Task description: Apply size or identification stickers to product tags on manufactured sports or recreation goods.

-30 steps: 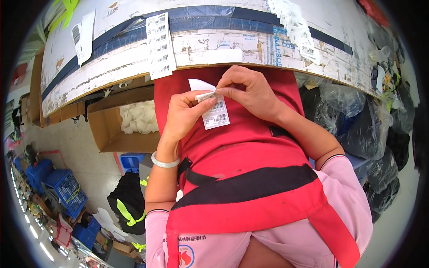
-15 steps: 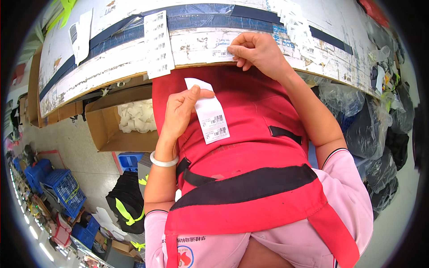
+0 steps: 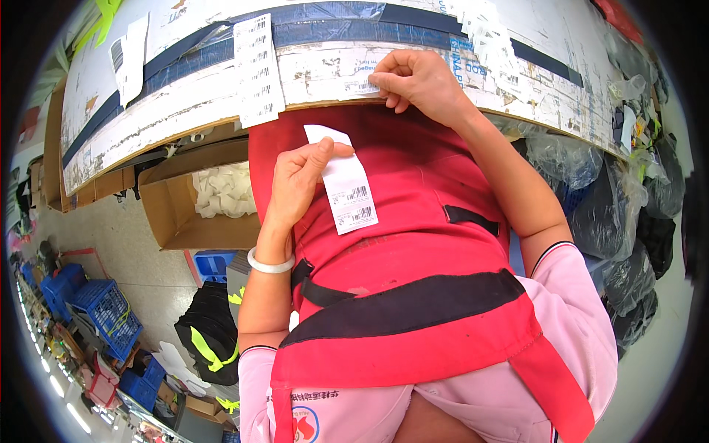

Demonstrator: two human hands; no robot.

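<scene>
My left hand is closed on a white label strip between thumb and fingers. The strip hangs over the red apron, with barcode labels at its lower end and a blank upper part. Over the near edge of the worn white table, my right hand pinches the end of a small white barcode label. That label lies at or just above the tabletop; I cannot tell whether it is stuck down. Left of it, a longer sheet of barcode labels overhangs the table edge.
Another label sheet lies at the table's far left, and a pile of label strips at the back right. Below the table stands a cardboard box with crumpled white paper. Bagged dark goods crowd the right side; a blue crate stands lower left.
My right hand has shifted slightly left along the table edge with the small label. The left hand and its strip have barely moved.
</scene>
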